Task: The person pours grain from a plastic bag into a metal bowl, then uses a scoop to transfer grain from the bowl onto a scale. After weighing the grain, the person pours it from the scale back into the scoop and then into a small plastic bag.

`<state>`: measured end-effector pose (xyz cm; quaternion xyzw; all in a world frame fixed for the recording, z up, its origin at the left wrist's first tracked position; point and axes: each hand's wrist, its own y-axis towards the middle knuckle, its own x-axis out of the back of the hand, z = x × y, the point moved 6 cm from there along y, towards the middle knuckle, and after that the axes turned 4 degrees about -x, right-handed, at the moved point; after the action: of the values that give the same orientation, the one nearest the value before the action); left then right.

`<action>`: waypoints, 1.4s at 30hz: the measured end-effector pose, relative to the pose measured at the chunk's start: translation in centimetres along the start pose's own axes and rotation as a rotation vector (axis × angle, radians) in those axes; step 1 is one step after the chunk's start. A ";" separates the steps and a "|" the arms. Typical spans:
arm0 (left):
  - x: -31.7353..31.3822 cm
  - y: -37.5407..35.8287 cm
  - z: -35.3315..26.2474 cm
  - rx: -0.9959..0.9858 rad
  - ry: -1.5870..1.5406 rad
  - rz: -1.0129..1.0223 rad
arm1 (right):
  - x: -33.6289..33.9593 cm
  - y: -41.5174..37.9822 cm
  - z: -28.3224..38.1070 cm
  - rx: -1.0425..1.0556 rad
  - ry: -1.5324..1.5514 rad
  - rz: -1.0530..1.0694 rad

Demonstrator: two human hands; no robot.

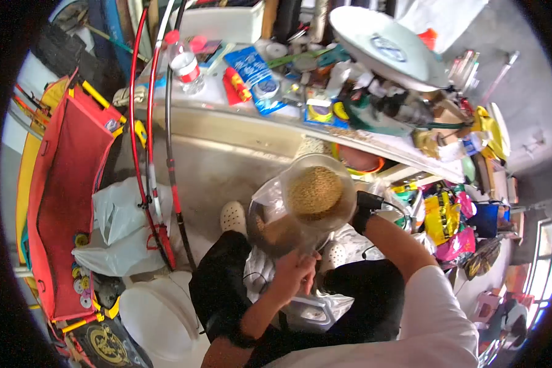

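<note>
A round, pale scoop-like vessel (352, 184) is raised in front of me, with tan, grain-like bits (316, 191) in it. Below its near side, my left hand (295, 274) is closed around what looks like its handle. My right arm reaches to the vessel's right side, a black band (365, 210) at the wrist. The fingers of that hand are hidden behind the vessel, so its grip cannot be made out. Beneath the vessel and to its left sits a wide, shiny bowl (275, 244), partly covered, with some tan material inside. Between my legs is a clear plastic container (310, 311).
A cluttered workbench (239, 126) crosses ahead, holding a bottle (186, 66), a blue packet (254, 76) and a large white dish (389, 49). Left are red and black poles (150, 141), a red bag (70, 202), a white plastic bag (119, 230) and a white bucket (159, 313).
</note>
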<state>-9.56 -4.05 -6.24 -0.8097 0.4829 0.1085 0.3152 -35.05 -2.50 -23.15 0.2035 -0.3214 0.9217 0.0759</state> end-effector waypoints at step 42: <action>-2.7 -7.5 2.1 -0.288 0.979 0.068 | 7.9 -37.5 14.6 0.360 1.413 -0.112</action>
<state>-4.28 1.64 -3.53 -0.7846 0.5804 -0.2077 -0.0663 -27.30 17.79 11.70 -0.4144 -0.0283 0.8663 0.2776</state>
